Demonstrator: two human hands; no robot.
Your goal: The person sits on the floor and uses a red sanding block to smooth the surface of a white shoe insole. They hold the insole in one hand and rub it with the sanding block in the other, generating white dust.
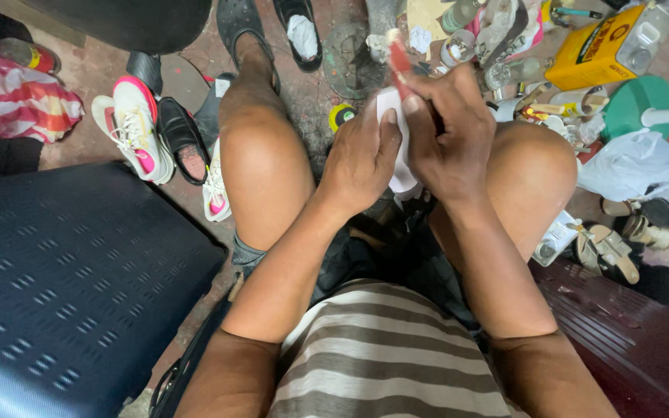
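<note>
Gripping white piece (396,116): left hand (361,159) beneath, right hand (451,135) above.

The suitcase (71,286) at the left has a hard plastic shell, dark blue, ribbed and slightly glossy. The sneaker (135,124) beside it looks like smooth synthetic leather with cloth laces, and the black shoe (182,139) next to it shines like polished leather. The yellow can (609,46) is glossy painted metal. The floor (311,101) is rough, stained concrete, matt all over. The striped shirt (385,348) is soft knitted cloth. The white bag (636,166) is thin crinkled plastic. The white piece (398,166) between the left hand (361,159) and right hand (447,131) looks smooth and matt; its material cannot be told.
</note>
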